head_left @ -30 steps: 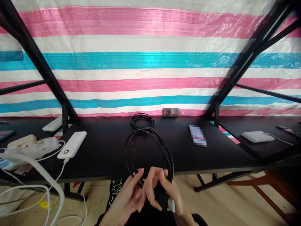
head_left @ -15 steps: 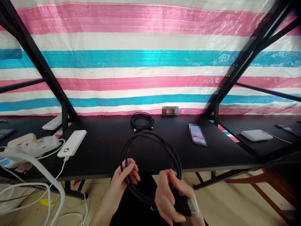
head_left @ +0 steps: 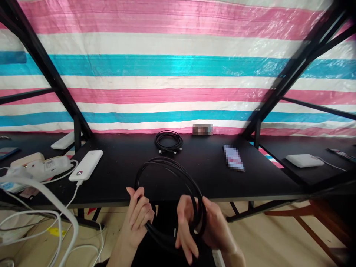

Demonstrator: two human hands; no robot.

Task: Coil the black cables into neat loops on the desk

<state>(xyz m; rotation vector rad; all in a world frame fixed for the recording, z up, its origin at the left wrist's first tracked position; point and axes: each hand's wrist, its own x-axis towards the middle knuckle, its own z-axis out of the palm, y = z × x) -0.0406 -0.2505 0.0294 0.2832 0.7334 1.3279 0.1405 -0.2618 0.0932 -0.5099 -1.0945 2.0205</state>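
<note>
A black cable [head_left: 160, 159], wound in a loose coil of several turns, is held up between my hands over the table's front edge. My left hand [head_left: 141, 212] is closed around the coil's left side, fingers wrapped over it. On the right side, the strands run between the thumb and fingers of my right hand [head_left: 194, 226], which grips them. A pale connector end shows partly below my right wrist. Beyond the held loop, a second black coiled cable [head_left: 168, 148] with silver plugs lies on the black table [head_left: 125, 174].
At left are a white power bank [head_left: 86, 165] with a plugged-in cable, a white power strip [head_left: 50, 168] and thick white cords [head_left: 44, 191]. A blurred-out phone [head_left: 234, 157] lies at right. Black metal frame legs [head_left: 267, 100] flank the table before a striped sheet [head_left: 172, 66].
My left hand has turned and closed more fully around the coil, shifting left. My right hand has rotated, the strands now passing between thumb and fingers. The coil has tilted and moved left.
</note>
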